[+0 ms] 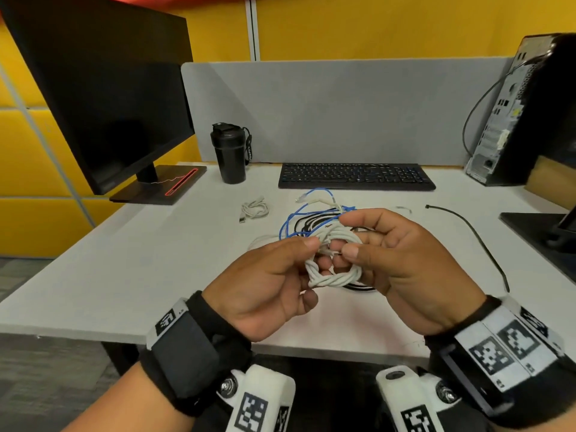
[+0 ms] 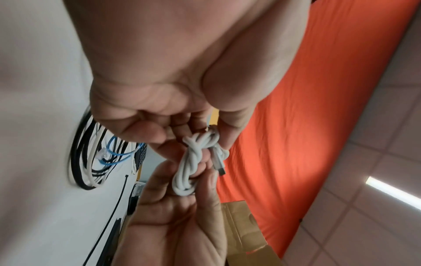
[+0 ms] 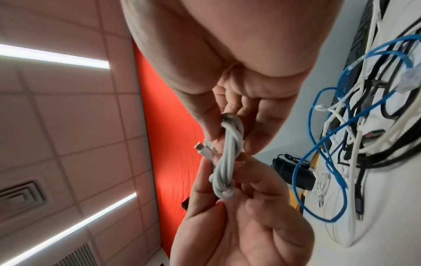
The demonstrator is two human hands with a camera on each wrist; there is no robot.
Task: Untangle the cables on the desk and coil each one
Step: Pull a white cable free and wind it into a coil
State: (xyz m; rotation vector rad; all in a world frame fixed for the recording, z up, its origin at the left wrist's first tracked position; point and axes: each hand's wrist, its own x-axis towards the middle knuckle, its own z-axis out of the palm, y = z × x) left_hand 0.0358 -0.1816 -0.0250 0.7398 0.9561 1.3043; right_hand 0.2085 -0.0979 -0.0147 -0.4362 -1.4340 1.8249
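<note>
At centre frame of the head view, above a white desk [image 1: 93,275], a person's two hands meet around one coiled white cable [image 1: 333,275]: the left hand [image 1: 265,285] pinches the coil's left side between thumb and curled fingers, and the right hand [image 1: 414,269] curls round its right side, thumb tip at the cable's small metal plug [image 2: 219,166], which sticks out of the wraps in both wrist views. Just behind the hands, one tangle [image 1: 311,219] lies on the desk, made of one blue cable [image 3: 323,144] with clear connectors, black cable loops and more white strands; how many black and white cables are in it cannot be counted. Left of the tangle, well apart from it, lies one small white cable bundle [image 1: 254,208], already coiled. At right, one thin black cable [image 1: 477,238] runs from mid-desk toward the near edge. Along the back of the desk stand one black keyboard [image 1: 355,176] and one black shaker bottle [image 1: 230,152], both against a grey partition [image 1: 343,104]. One dark monitor [image 1: 103,88] fills the upper left of the frame, and one desktop tower [image 1: 511,113] stands at upper right, its rear ports facing the camera, with one grey cable looping from it. Both wrists wear black straps with white marker tags.
</note>
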